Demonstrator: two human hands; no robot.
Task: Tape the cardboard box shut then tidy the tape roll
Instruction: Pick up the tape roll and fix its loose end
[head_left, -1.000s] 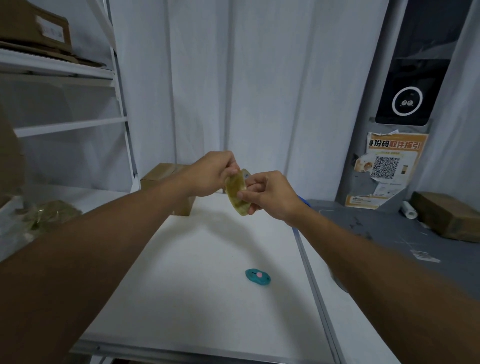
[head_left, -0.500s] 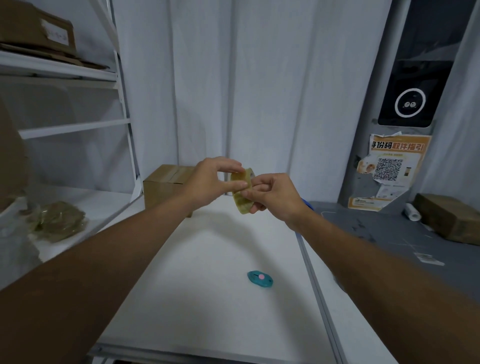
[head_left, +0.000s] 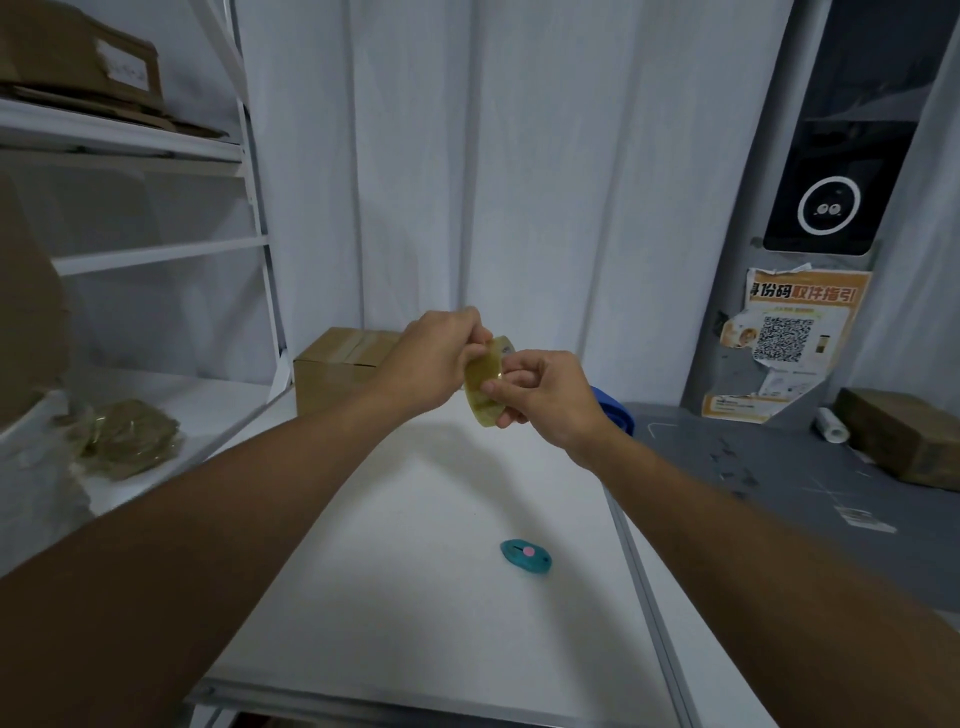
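A yellowish clear tape roll (head_left: 483, 387) is held up in the air above the white table (head_left: 415, 571), edge-on to me. My left hand (head_left: 434, 358) pinches its upper edge with thumb and fingers. My right hand (head_left: 540, 397) grips its lower right side. A small cardboard box (head_left: 340, 366), flaps closed with tape along its top seam, stands at the table's far left corner, behind my left hand.
A teal box cutter (head_left: 525, 556) lies on the table, front right. White shelves (head_left: 130, 254) with cardboard and crumpled tape (head_left: 124, 436) stand left. A grey surface (head_left: 779, 493) on the right carries a brown parcel (head_left: 904, 436) and a small white roll (head_left: 831, 425).
Both hands stayed on the tape roll; my left fingers shifted along its upper edge. The view moved slightly right and up.
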